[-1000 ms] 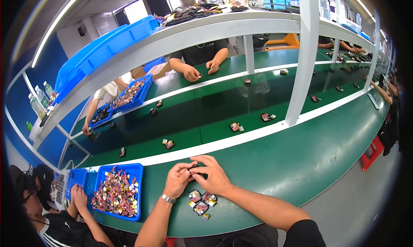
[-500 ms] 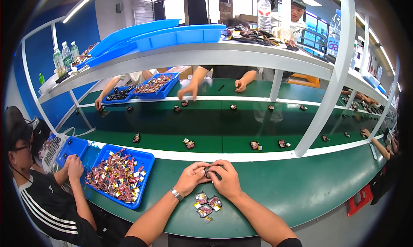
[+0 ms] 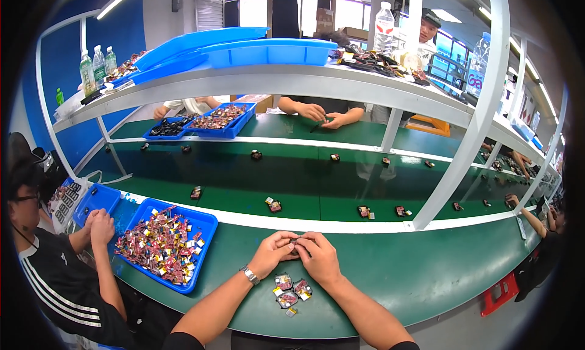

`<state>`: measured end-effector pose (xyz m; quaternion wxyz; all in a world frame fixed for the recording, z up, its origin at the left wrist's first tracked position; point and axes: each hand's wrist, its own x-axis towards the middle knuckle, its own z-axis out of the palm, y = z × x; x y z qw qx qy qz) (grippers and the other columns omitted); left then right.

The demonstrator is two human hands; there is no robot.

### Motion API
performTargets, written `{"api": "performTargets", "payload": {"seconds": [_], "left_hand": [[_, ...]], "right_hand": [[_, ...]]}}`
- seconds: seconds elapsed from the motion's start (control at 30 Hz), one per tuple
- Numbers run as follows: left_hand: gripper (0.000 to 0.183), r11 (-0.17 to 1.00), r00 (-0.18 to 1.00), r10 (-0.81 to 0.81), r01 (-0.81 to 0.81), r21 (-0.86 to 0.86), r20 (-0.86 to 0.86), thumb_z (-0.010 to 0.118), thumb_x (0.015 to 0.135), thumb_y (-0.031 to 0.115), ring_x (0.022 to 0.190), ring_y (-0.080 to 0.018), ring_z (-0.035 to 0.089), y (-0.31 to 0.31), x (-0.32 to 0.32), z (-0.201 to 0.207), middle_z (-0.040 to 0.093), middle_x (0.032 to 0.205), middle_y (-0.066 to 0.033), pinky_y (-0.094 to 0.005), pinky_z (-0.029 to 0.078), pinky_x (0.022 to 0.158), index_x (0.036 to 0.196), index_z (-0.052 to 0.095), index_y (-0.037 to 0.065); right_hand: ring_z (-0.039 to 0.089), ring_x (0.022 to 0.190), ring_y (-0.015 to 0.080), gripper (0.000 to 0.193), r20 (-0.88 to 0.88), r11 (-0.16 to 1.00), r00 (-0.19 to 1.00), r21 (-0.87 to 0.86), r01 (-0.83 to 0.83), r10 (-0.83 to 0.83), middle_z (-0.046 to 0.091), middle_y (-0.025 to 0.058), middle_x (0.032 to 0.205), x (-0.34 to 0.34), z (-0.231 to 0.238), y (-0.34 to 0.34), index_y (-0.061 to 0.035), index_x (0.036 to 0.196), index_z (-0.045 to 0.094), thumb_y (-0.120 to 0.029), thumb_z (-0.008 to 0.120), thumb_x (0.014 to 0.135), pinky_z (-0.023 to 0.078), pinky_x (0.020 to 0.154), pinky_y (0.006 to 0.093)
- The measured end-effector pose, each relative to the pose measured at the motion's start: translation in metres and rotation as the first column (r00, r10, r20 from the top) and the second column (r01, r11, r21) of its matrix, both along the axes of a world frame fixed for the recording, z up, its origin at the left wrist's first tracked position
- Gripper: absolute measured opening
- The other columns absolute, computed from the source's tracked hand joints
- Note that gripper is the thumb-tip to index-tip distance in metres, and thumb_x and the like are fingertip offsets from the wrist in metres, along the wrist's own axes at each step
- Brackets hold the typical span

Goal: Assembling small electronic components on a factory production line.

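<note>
Small part (image 3: 295,247) between both hands (image 3: 320,261)

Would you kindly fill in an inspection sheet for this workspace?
Surface: green tabletop, shiny.
Job's things: small dark part, mostly hidden; three small assemblies grouped nearer the wearer.
Clutter: blue tray at left, heaped with mixed small parts.
Hands: left hand and right hand both hold the small dark part.
Cables: none clearly distinguishable.
Surroundings: white shelf above, bearing other blue trays and bottles; co-worker at left; red stool at right.
</note>
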<state>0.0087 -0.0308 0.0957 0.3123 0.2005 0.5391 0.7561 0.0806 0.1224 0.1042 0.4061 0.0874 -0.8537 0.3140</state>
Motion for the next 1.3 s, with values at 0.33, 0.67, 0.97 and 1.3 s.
{"api": "performTargets", "payload": {"seconds": [0.33, 0.67, 0.97, 1.3], "left_hand": [[0.021, 0.998, 0.997, 0.053, -0.054, -0.019, -0.051, 0.052, 0.098, 0.006, 0.097, -0.015, 0.065, 0.001, 0.0, -0.004, 0.065, 0.111, -0.0089, -0.0293, 0.056, 0.082, 0.118, 0.054, 0.002], [0.017, 0.986, 0.98, 0.128, -0.143, -0.088, -0.154, 0.051, 0.097, 0.004, 0.091, -0.0123, 0.065, 0.005, 0.0, -0.009, 0.066, 0.104, -0.008, -0.0256, 0.056, 0.076, 0.113, 0.055, 0.0], [0.027, 0.999, 0.993, 0.044, -0.043, 0.01, -0.112, 0.052, 0.094, -0.001, 0.101, -0.0145, 0.062, 0.004, 0.002, -0.003, 0.062, 0.116, -0.0101, -0.0293, 0.055, 0.085, 0.121, 0.052, 0.0], [0.028, 1.0, 0.995, 0.016, -0.018, -0.023, -0.102, 0.05, 0.094, -0.003, 0.103, -0.0152, 0.062, 0.002, 0.0, -0.007, 0.061, 0.118, -0.0107, -0.0303, 0.054, 0.089, 0.122, 0.051, 0.0]], "right_hand": [[0.069, 0.08, 0.0191, 0.016, 0.149, 0.916, 0.969, -0.381, -0.127, 0.196, 0.066, 0.0114, 0.097, 0.0, 0.0, 0.004, -0.0008, 0.095, 0.066, 0.003, 0.07, 0.08, 0.058, 0.069, 0.0279], [0.068, 0.075, 0.0181, 0.013, 0.167, 0.935, 0.98, -0.353, -0.043, 0.108, 0.066, 0.0098, 0.092, 0.0, 0.0, -0.003, -0.001, 0.09, 0.067, 0.0, 0.073, 0.078, 0.057, 0.065, 0.0277], [0.063, 0.081, 0.0243, 0.014, 0.013, 0.997, 0.997, 0.013, 0.071, -0.071, 0.063, 0.0068, 0.092, 0.001, -0.002, -0.001, -0.0056, 0.089, 0.068, -0.004, 0.072, 0.076, 0.054, 0.069, 0.0346], [0.061, 0.085, 0.0233, 0.012, -0.036, 0.967, 0.994, 0.227, 0.113, -0.108, 0.061, 0.0063, 0.093, 0.004, 0.001, -0.005, -0.0052, 0.087, 0.067, -0.005, 0.069, 0.075, 0.053, 0.069, 0.034]]}}
